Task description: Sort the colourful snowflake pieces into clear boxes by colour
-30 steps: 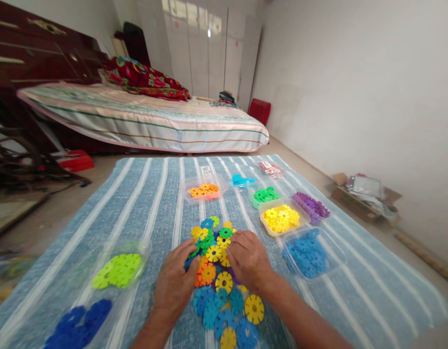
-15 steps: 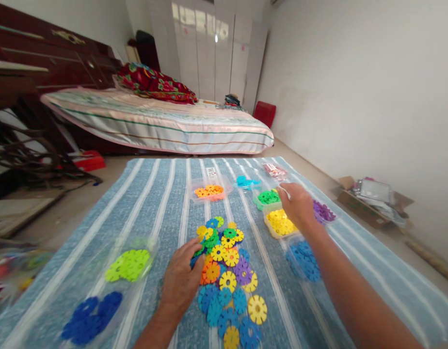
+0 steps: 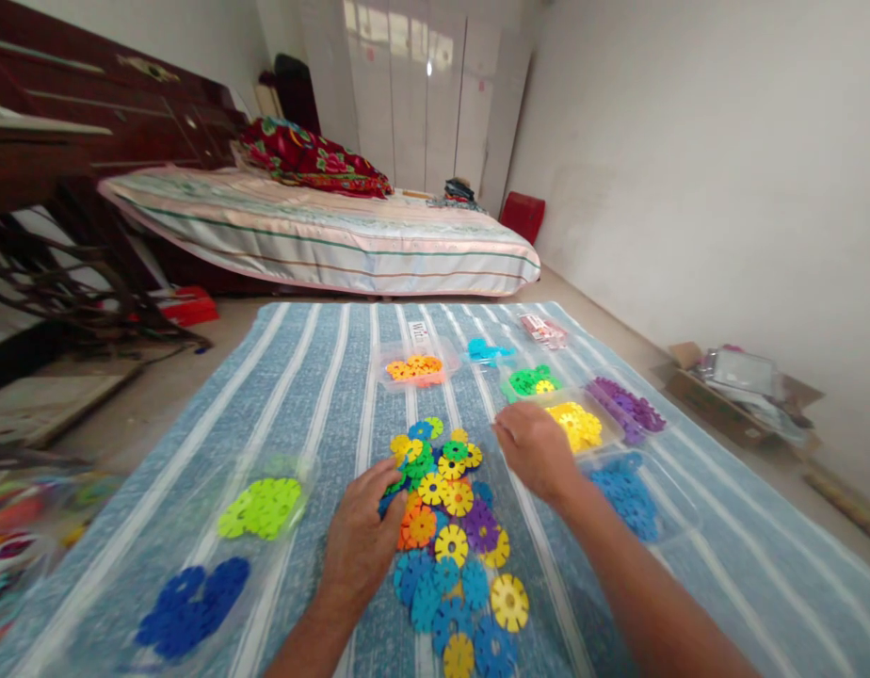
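A pile of flat, flower-shaped plastic discs in yellow, blue, orange, green and purple lies on a blue striped cloth. My left hand rests open on the pile's left edge, fingertips on the green and blue discs. My right hand hovers just right of the pile, next to the clear tray of yellow discs. Its fingers are loosely bent, and I see nothing in them. One yellow disc lies among the green ones in the green tray.
More clear trays hold orange, purple, blue, lime and dark blue discs. Cyan discs and a small packet lie at the far edge. A bed stands behind, a cardboard box to the right.
My right hand left the pile, reached out over the green and yellow trays, and has now drawn back toward the pile. My left hand stayed on the pile.
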Tool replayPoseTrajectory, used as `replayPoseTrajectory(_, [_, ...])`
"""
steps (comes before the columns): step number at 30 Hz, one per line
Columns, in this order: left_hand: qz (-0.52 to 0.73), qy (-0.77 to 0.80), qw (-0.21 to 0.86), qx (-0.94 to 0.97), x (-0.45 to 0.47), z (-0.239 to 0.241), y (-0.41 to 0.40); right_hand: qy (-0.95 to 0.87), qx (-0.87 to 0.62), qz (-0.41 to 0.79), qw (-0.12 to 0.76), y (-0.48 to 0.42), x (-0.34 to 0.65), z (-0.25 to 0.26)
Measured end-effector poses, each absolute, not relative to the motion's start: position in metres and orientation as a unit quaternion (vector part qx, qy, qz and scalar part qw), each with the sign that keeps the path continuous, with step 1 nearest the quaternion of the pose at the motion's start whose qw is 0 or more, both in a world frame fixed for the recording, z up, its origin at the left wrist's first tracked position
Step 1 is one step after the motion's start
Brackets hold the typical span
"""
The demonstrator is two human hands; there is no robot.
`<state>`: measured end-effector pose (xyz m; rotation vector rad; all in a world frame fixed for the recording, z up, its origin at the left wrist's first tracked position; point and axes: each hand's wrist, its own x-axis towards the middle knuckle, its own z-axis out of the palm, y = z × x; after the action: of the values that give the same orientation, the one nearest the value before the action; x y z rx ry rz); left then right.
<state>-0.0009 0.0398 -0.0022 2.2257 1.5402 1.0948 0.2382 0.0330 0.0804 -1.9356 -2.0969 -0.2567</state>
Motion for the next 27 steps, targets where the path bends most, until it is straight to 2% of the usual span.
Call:
replayPoseTrajectory(1, [0.373,0.525,0.110,0.757,-0.001,-0.002,0.039,-0.694,-0.709,-0.095,0.078,0.044,0.254,0.092])
replayPoseTrajectory(5, [0.385,0.523,0.107,0.753,0.000,0.000,0.039,-0.628,-0.773,-0.087,0.009,0.091,0.315,0.116])
replayPoseTrajectory(15, [0.384,0.526,0.111,0.751,0.000,0.000,0.036,-0.617,-0.774,0.015,-0.139,0.139,0.361,0.088])
replayPoseTrajectory(21, [0.382,0.530,0.106,0.750,0.000,-0.002,0.036,-0.629,-0.759,0.020,-0.170,0.148,0.365,0.082])
replayPoseTrajectory(27, [0.373,0.535,0.107,0.751,0.001,-0.003,0.037,-0.645,-0.747,0.052,-0.150,0.150,0.374,0.084])
